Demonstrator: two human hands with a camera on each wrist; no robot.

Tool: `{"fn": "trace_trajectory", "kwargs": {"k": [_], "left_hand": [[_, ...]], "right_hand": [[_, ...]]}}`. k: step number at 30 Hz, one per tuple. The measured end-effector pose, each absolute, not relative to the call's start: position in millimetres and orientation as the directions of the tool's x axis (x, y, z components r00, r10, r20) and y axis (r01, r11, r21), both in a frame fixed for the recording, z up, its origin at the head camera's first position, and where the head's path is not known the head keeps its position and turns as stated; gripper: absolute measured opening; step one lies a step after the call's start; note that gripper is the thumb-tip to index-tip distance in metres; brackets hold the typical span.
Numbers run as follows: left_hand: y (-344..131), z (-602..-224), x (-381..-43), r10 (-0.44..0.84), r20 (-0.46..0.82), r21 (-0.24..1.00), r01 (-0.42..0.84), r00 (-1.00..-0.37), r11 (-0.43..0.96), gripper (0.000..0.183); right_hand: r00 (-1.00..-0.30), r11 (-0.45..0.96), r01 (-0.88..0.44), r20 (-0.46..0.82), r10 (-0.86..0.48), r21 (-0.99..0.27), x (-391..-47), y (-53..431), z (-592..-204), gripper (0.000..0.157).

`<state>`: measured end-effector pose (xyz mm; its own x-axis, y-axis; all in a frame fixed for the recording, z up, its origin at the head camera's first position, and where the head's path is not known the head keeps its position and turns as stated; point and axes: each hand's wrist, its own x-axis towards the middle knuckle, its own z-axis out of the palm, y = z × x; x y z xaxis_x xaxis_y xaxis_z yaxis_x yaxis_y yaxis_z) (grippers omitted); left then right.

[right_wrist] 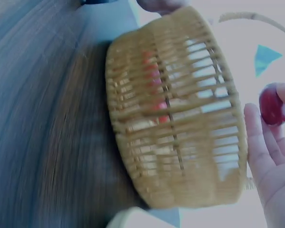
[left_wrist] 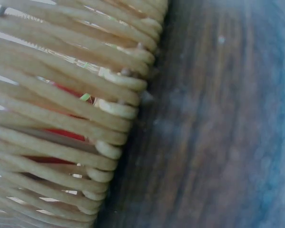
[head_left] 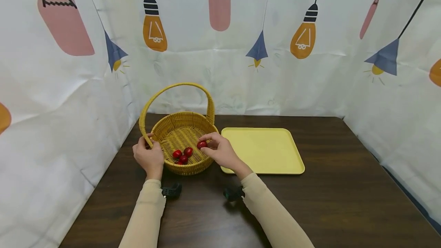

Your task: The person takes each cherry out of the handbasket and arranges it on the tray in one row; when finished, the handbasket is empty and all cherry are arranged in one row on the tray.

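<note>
A white fabric curtain [head_left: 213, 75] printed with pink, blue and orange hanging lamps encloses a dark brown wood-grain worktop [head_left: 203, 217]. Toward the left of the worktop stands a round yellow woven basket [head_left: 187, 170] with a tall arched handle [head_left: 186, 84]. Several glossy red round fruits [head_left: 183, 159] lie together inside it, toward the near side; red also shows through the weave in both wrist views.

The left hand [head_left: 150, 159] holds the basket at its left side, fingers curled about the rim where the handle meets it; the left wrist view shows only blurred weave and worktop, not the fingers. The right hand [head_left: 223, 152] pinches one glossy red fruit [head_left: 201, 145] between thumb and fingers, above the rim on the basket's right side.

Just right of the basket, a flat pale-yellow rectangular tray [head_left: 263, 150] with rounded corners lies on the worktop, partly behind the right hand. Both arms wear cream sleeves [head_left: 144, 211], with a black band [head_left: 171, 190] at the left wrist.
</note>
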<state>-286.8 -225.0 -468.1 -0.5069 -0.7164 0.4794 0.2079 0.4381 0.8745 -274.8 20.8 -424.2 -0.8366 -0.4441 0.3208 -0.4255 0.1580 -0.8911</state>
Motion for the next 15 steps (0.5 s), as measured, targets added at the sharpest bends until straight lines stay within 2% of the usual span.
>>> {"fn": "trace_trajectory", "kwargs": {"k": [7, 11, 15], "left_hand": [[-226, -467, -286, -0.718, 0.480, 0.874, 0.208, -0.504, 0.438, 0.021], [-226, -467, -287, -0.724, 0.464, 0.882, 0.193, -0.510, 0.429, 0.022], [-226, -467, -286, -0.722, 0.453, 0.887, 0.184, -0.522, 0.423, 0.022]], "right_hand": [[-0.878, 0.042, -0.361, 0.324, -0.352, -0.932, -282, 52, -427, 0.033], [-0.909, 0.045, -0.333, 0.309, -0.279, -0.942, -290, 69, -428, 0.032], [-0.946, 0.107, -0.291, 0.268, -0.183, -0.951, -296, 82, -434, 0.031]]}}
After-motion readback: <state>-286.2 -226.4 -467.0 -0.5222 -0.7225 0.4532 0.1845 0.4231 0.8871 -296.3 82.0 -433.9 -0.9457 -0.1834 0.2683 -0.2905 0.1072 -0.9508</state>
